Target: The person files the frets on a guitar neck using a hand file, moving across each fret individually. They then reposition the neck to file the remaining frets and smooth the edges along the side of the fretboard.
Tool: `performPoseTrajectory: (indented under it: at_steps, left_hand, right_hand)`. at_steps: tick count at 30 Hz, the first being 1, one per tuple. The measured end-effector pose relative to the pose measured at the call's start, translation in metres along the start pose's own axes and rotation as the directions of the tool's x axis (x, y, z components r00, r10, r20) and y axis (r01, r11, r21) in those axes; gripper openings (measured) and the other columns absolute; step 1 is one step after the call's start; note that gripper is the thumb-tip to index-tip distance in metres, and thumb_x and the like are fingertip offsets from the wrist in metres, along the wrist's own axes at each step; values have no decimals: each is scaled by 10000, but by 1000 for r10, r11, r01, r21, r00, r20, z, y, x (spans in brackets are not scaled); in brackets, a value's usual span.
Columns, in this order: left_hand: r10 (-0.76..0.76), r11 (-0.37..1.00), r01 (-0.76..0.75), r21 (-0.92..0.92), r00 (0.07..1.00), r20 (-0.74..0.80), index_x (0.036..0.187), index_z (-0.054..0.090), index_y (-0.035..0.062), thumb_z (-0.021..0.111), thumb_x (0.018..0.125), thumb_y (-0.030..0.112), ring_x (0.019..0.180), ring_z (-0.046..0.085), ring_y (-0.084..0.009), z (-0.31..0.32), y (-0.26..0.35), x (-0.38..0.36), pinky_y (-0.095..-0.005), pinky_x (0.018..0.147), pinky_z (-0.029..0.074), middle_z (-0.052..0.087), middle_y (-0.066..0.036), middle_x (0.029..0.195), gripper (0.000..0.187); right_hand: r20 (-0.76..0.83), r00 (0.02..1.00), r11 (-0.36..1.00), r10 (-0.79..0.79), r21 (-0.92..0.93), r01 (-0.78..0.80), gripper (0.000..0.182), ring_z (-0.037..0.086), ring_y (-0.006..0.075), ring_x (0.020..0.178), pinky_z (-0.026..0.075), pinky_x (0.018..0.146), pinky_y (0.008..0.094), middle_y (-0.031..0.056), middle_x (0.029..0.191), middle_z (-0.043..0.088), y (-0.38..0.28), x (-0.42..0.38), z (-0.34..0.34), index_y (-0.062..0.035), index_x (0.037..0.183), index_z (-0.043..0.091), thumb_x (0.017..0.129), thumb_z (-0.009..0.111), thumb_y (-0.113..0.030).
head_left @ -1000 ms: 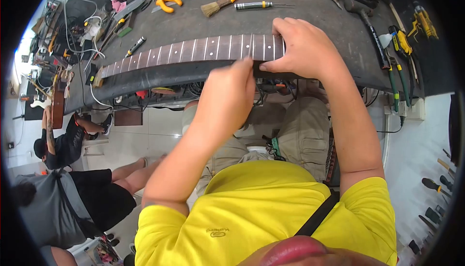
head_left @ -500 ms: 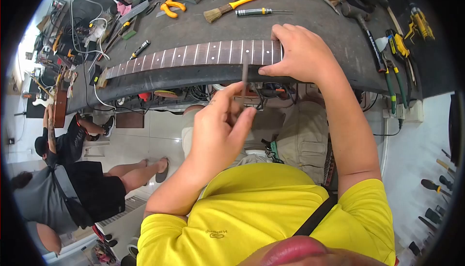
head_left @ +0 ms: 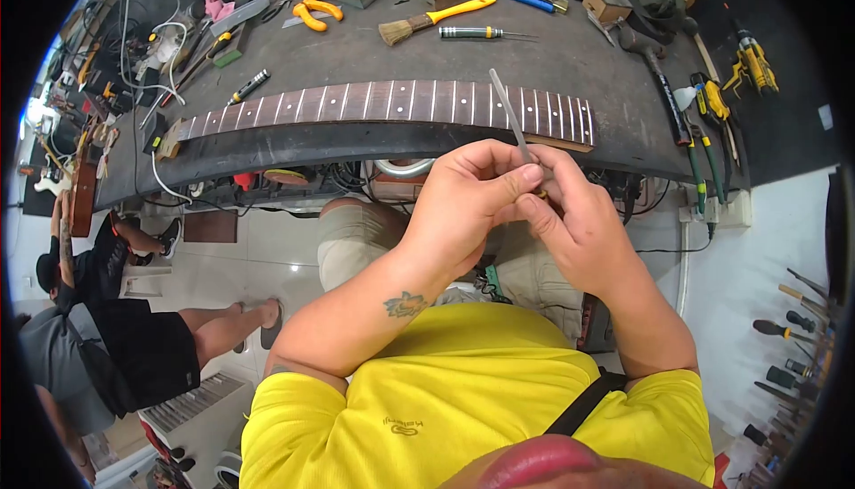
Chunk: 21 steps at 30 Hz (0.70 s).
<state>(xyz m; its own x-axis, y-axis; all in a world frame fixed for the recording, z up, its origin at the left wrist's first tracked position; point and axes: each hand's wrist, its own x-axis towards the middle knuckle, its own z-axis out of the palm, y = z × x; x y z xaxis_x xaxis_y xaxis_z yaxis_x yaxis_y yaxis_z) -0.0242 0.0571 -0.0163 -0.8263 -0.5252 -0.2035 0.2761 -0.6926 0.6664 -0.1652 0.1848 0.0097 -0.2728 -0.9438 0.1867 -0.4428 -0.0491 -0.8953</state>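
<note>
A guitar neck (head_left: 356,102) with a dark fretboard, pale frets and dot inlays lies along the front edge of the workbench. My left hand (head_left: 472,199) and my right hand (head_left: 574,226) meet just in front of the neck's right part. Both have their fingers closed around the lower end of a slim grey file (head_left: 509,113). Its blade points up and to the left, across the view of the fretboard. A small yellowish bit shows between the fingers; the rest of the gripped end is hidden.
On the workbench (head_left: 294,61) lie a yellow-handled brush (head_left: 436,21), a screwdriver (head_left: 485,34), orange-handled pliers (head_left: 316,14) and a hammer (head_left: 659,75). A yellow drill (head_left: 753,61) rests at the right. Two people (head_left: 111,346) are at the left.
My right hand has left the end of the neck and joined my left hand at the file. The left hand has moved right. In view, the neck's right end is now uncovered.
</note>
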Motion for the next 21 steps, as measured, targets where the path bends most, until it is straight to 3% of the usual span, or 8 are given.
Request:
performPoseTrajectory:
  at_steps: [2,3,4,5,6,9,11,21]
  left_hand:
    - [10,961,-26,276,998,58,1156,787,6,800,1052,67,991,782,-159,2,7,5,-303,798,641,796,-61,1105,121]
    - [158,793,-165,586,985,64,1152,795,-7,818,1032,71,973,788,-169,2,15,3,-306,793,636,803,-81,1103,145]
    - [293,510,-259,820,949,118,1149,803,-21,837,1012,75,954,793,-179,-1,27,-1,-308,788,630,810,-102,1102,170]
    - [543,-57,-493,868,715,441,1259,775,-16,874,945,89,980,789,-267,-14,42,1,-366,864,621,810,-149,1114,346]
    - [540,-476,-382,792,584,606,1355,738,20,889,896,119,1069,751,-357,-23,62,4,-448,965,588,789,-168,1177,493]
    - [474,-604,-301,738,609,636,1378,710,39,923,864,193,1151,709,-381,-45,94,25,-496,1006,544,770,-143,1212,577]
    - [265,-664,-268,697,788,556,1339,729,43,956,831,282,1157,706,-366,-60,99,42,-505,988,539,758,-132,1216,606]
    - [330,-622,-278,732,755,567,1156,732,49,967,796,408,1107,727,-363,-9,42,102,-527,917,552,760,-129,1081,560]
  right_hand:
    - [-36,999,985,3,-175,-9,430,808,392,916,602,804,438,234,1012,775,-4,-3,-6,-16,1504,556,1122,661,-183]
    - [-27,995,962,97,-255,-101,453,775,378,776,566,720,436,209,882,741,-14,-5,-13,-38,1552,540,1127,632,-163]
    - [-29,995,960,98,-260,-102,453,775,378,776,566,720,436,209,882,741,-13,-6,-15,-38,1552,540,1127,632,-163]
    - [-49,986,948,160,-272,-168,473,744,384,739,537,694,438,204,839,714,-10,-7,-17,-45,1578,525,1131,622,-168]
    - [-73,972,931,224,-280,-235,494,714,390,702,508,668,441,199,796,687,-8,-9,-17,-52,1603,511,1134,611,-172]
    - [-143,979,939,147,-292,-183,522,664,422,661,477,657,457,185,697,624,2,-9,-6,-75,1643,488,1142,587,-182]
    - [-163,984,942,75,-313,-124,516,664,429,663,483,665,466,183,684,622,0,-3,-4,-79,1641,495,1143,582,-182]
    - [-283,929,902,238,-290,-320,509,691,454,701,503,689,515,214,715,665,11,10,-13,-80,1634,519,1133,555,-162]
